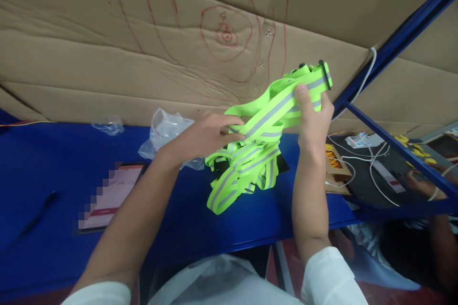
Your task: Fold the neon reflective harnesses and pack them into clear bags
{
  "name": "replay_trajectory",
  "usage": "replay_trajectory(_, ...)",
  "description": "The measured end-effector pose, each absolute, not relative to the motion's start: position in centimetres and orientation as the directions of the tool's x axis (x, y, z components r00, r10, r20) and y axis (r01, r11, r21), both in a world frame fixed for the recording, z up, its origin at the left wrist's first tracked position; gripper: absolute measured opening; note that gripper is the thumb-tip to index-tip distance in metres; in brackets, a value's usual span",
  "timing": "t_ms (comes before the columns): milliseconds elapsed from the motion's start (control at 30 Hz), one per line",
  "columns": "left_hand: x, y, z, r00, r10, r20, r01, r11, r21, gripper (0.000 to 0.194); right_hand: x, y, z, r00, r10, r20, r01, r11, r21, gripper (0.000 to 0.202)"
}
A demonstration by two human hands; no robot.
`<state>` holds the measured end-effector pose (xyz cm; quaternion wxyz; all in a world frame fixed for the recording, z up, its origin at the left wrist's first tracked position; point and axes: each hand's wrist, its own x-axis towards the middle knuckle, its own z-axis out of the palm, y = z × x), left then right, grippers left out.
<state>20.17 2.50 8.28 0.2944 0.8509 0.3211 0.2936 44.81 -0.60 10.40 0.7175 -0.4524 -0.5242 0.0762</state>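
A bundle of neon-yellow reflective straps point(265, 114) with grey stripes hangs between my hands over the blue table. My right hand point(315, 109) grips its upper end, thumb pressed on the webbing, just below a black buckle point(325, 75). On the left, my left hand point(218, 131) pinches a strap at the bundle's middle between thumb and fingers. Loops of the webbing droop below onto or close above the tabletop; contact is hard to judge. Part of a dark flat object point(283, 164) shows behind the straps.
A clear plastic bag point(166, 128) lies behind my left forearm, near a tablet point(114, 195) on the blue table point(53, 162). Cardboard point(143, 57) lines the back. Rightward stand a blue frame bar point(393, 147), white cables point(372, 176), a small box point(336, 164) and another person's hand point(424, 181).
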Motion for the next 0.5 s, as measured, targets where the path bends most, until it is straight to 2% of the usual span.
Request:
replay_trajectory(133,19.2,2.8,9.0,0.625,0.739,0.252,0.238,-0.488,0.84,0.032,46.7,-0.2,10.4,0.444,0.581,0.682,0.43,0.53,-0.731,0.041)
replay_trajectory(300,18.4,4.2,8.5,0.631,0.725,0.276,0.17,-0.476,0.863,0.028,46.4,0.5,10.0,0.429,0.577,0.695,0.542,0.451,-0.709,0.045)
replay_trajectory(400,18.6,4.5,8.2,0.44,0.779,0.446,0.231,-0.578,0.783,0.024,45.6,0.7,9.6,0.382,0.567,0.73,0.653,0.393,-0.647,0.046)
replay_trajectory(433,18.7,4.3,8.2,0.349,0.765,0.541,0.231,-0.63,0.742,0.028,45.3,0.6,9.5,0.354,0.569,0.742,0.68,0.388,-0.622,0.047)
replay_trajectory(500,19.2,3.7,8.4,0.241,0.681,0.692,0.191,-0.732,0.654,0.056,44.7,0.4,9.3,0.283,0.591,0.755,0.701,0.41,-0.584,0.047)
